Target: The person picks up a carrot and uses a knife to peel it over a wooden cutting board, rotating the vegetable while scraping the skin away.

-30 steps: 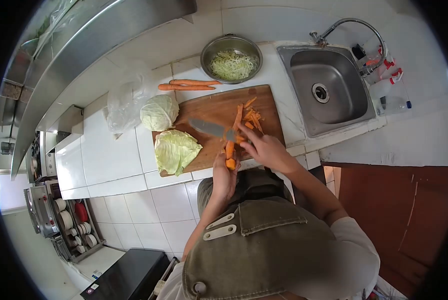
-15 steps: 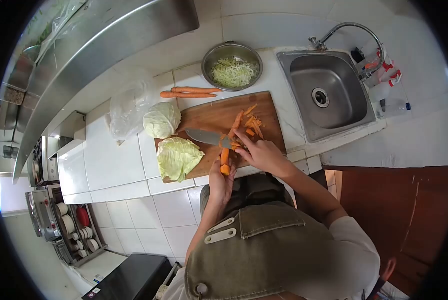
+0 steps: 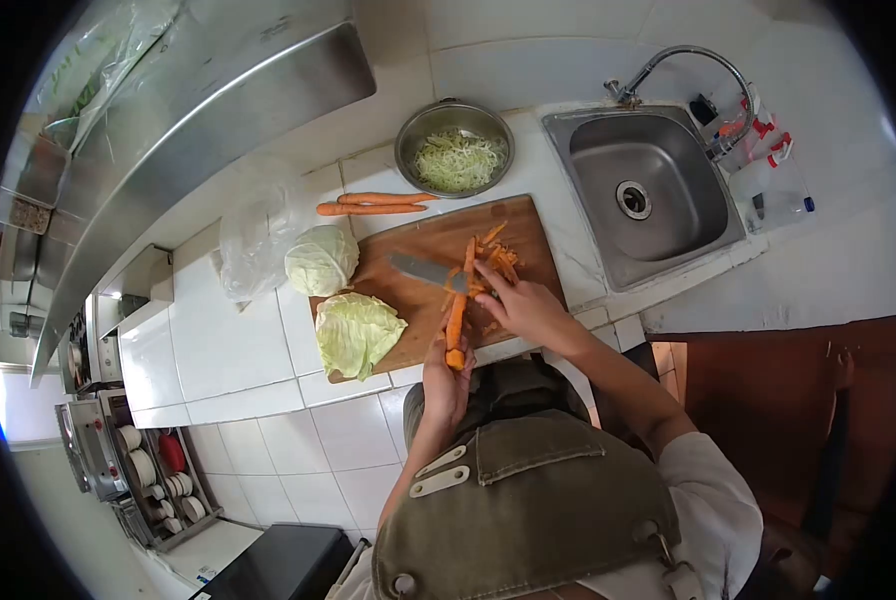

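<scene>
My left hand (image 3: 446,385) is closed around the lower end of a peeled-looking carrot (image 3: 455,328), near the front edge of the wooden cutting board (image 3: 418,240). My right hand (image 3: 520,305) grips a knife, its handle hidden by the fingers and its index finger stretched forward. The knife blade (image 3: 423,270) points left and crosses the carrot's upper part. Orange carrot shavings (image 3: 506,262) lie in a heap beyond my right hand. On the board's left side are a cabbage head (image 3: 323,258) and a loose cabbage leaf (image 3: 358,335).
Two whole carrots (image 3: 373,203) lie behind the board, beside a metal bowl (image 3: 405,168) of shredded cabbage. A plastic bag (image 3: 258,235) sits left on the tiled counter. To the right are a sink (image 3: 558,128) and bottles (image 3: 760,178). Another person's arm (image 3: 836,430) appears far right.
The carrot shows more of its length and my left hand sits slightly lower. The knife blade has shifted a little right. The other person's hand at the right has moved up.
</scene>
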{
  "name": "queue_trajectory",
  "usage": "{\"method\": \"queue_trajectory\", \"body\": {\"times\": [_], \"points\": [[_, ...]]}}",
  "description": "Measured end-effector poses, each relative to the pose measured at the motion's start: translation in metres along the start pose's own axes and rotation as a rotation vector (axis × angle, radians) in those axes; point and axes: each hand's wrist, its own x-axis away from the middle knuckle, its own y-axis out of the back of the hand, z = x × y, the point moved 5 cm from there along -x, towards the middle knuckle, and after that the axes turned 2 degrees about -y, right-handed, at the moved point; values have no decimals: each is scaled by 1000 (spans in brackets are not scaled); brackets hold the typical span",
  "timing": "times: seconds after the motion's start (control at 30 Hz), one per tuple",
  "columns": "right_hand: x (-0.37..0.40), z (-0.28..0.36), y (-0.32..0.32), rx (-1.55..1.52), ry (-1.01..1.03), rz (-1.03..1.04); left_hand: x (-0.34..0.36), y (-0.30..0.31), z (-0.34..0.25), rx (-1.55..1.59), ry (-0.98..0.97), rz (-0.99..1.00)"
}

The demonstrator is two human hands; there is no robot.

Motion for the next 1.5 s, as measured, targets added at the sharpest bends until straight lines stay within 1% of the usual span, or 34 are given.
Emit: {"method": "queue_trajectory", "body": {"times": [0.07, 0.1, 0.17, 0.27, 0.3, 0.37, 0.4, 0.47, 0.5, 0.57, 0.7, 0.77, 0.8, 0.87, 1.0, 1.07, 1.17, 1.23, 1.3, 1.33, 1.37, 1.4, 1.47, 1.5], "points": [[0, -5, 0, -23, -26, 18, 0, -1, -1, -28, -22, 19], [4, 0, 2, -37, 10, 28, 0, -4, -3, -30, -24, 20], [9, 6, 3, -51, 43, 37, 1, -8, -7, -45, -27, -57], [9, 7, 1, -33, 43, 77, 4, -12, -7, -51, -18, -60], [4, 4, 1, 22, 32, 43, 3, -5, -4, -51, -18, -62], [-9, -8, -3, 117, 9, -27, -2, 6, 3, -84, -27, 86], [-12, -7, 0, 117, 12, -25, -1, 4, 2, -83, -29, 84], [-13, -6, 6, 81, -22, 42, 1, 0, -1, -76, -35, 34], [-11, -4, 4, 80, -17, 43, 1, -3, -4, -76, -38, 31], [1, 4, 0, -45, 95, 65, 2, -4, -7, -55, -23, -77], [4, 8, -1, 3, 66, 142, 5, -4, -5, -48, -12, -78], [-6, -3, -4, 52, 39, 76, 4, -5, -4, -45, -18, -13], [-7, -5, -7, 51, 37, 75, 4, -5, -4, -47, -16, -11], [-8, -4, -9, 108, 92, 5, 5, -4, -5, -50, -13, -31], [-15, -5, -5, 201, 36, 35, 6, 1, 0, -52, -3, -48], [-21, -7, 2, 232, -14, 53, 11, -4, -2, -99, -38, 14], [-24, -9, -2, 259, -12, 73, 11, 0, -2, -136, -34, -26], [-29, -15, -5, 266, -12, 83, 19, -7, -4, -163, -37, -1], [-36, -22, 0, 268, 32, -124, 26, -9, -3, -193, -40, 14], [-38, -23, 3, 263, 34, -121, 29, -9, 0, -173, -15, 7], [-41, -27, 5, 214, 8, -64, 31, -9, 2, -153, 10, 2], [-42, -29, 8, 166, -20, -9, 31, -8, 0, -155, 10, 2], [-38, -28, 8, 136, -21, -9, 30, -8, -4, -222, -20, 13], [-33, -23, 9, 126, -19, 34, 30, -8, -5, -219, -22, 12]]}}
